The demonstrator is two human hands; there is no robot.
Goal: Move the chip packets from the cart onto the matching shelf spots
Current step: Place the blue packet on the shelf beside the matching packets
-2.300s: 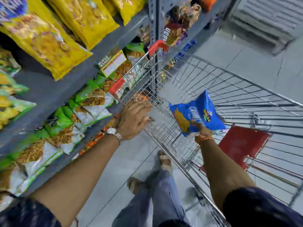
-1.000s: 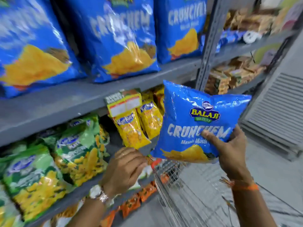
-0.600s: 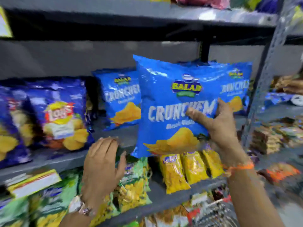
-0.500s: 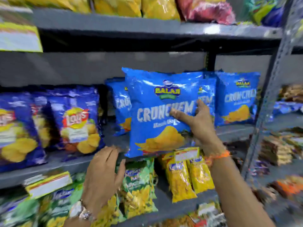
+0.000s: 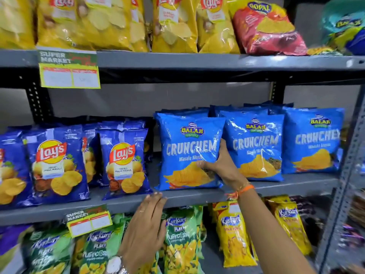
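Observation:
A bright blue Balaji Crunchem packet [image 5: 187, 149] stands upright on the grey middle shelf [image 5: 197, 196], at the left end of a row of matching Crunchem packets [image 5: 256, 147]. My right hand [image 5: 219, 165] grips its lower right side, thumb across the front and fingers behind. My left hand [image 5: 146, 228] is held flat with fingers together, fingertips touching the front lip of that shelf just below the packet. It holds nothing. The cart is out of view.
Dark blue Lay's packets [image 5: 124, 165] fill the shelf to the left. Yellow Lay's bags [image 5: 173, 22] and a red Gopal bag [image 5: 266, 26] sit on the top shelf. Green and yellow Kurkure packets [image 5: 181, 240] hang below. A grey upright post [image 5: 347, 184] stands at the right.
My right hand has carried the Crunchem packet from the cart up to the middle shelf and set its base down there. My left hand left the cart handle and rose to the shelf lip.

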